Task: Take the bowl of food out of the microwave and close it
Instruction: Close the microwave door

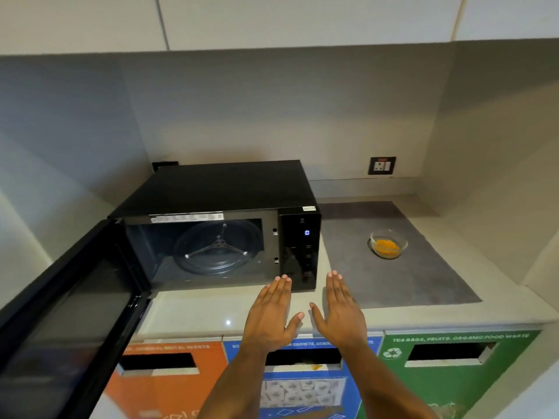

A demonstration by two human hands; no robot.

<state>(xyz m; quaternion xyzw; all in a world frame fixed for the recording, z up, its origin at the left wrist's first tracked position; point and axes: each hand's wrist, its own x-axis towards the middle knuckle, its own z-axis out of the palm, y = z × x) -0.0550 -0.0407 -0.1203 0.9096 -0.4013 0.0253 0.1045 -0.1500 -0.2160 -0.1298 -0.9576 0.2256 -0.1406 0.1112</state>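
Both hands, L (pixel 272 313) & R (pixel 340 309), flat, empty; microwave (pixel 217 225) door wide; bowl (pixel 388 244) on mat.

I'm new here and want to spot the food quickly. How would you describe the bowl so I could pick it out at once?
Find the black microwave, its door swung open, on the counter. To its right lies a grey mat, and the bowl sits on it, apart from the microwave. It is small, clear glass with orange-yellow food inside, the only dish on the counter.
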